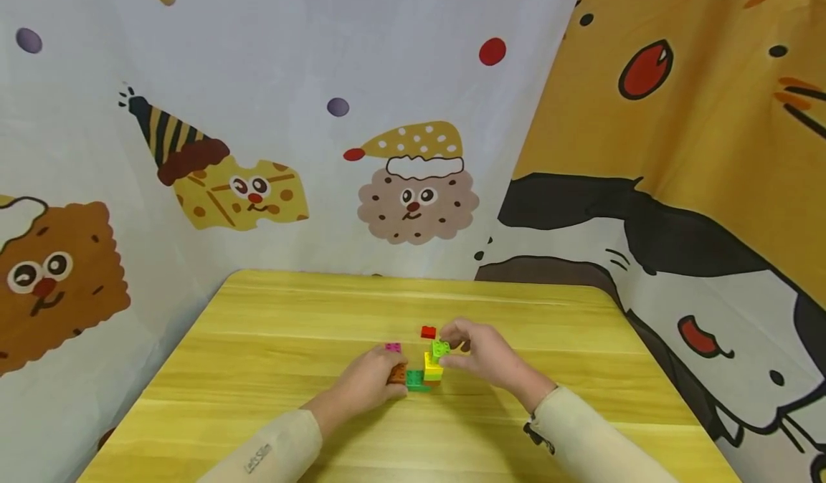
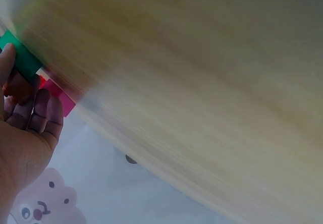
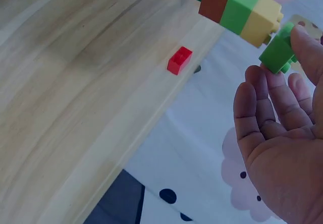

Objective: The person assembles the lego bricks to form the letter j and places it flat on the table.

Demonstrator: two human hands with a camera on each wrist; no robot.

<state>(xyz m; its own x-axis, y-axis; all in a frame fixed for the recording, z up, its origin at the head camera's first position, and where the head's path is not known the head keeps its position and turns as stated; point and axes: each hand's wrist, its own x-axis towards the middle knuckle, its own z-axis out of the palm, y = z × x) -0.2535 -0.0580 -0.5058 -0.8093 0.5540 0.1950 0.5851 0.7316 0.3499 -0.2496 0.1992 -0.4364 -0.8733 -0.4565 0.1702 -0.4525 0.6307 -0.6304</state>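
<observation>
My right hand (image 1: 488, 355) pinches a light green toy brick (image 1: 440, 350) between thumb and fingers, just above a stacked column. In the right wrist view that brick sits tilted, close to the studs of a yellow brick (image 3: 260, 21). Below the yellow one come a green brick (image 3: 239, 8) and a brown brick (image 3: 217, 1). A dark green brick (image 1: 414, 378) adjoins the column's left side. Around another brown brick (image 1: 397, 374) at the left end, my left hand (image 1: 366, 383) curls its thumb and fingers, hiding part of it.
A magenta brick (image 1: 393, 347) lies just beyond the left hand. Farther back on the wooden table (image 1: 290, 318) is a loose red brick (image 3: 179, 60). A cartoon-printed curtain (image 1: 413, 53) hangs behind the table's far edge.
</observation>
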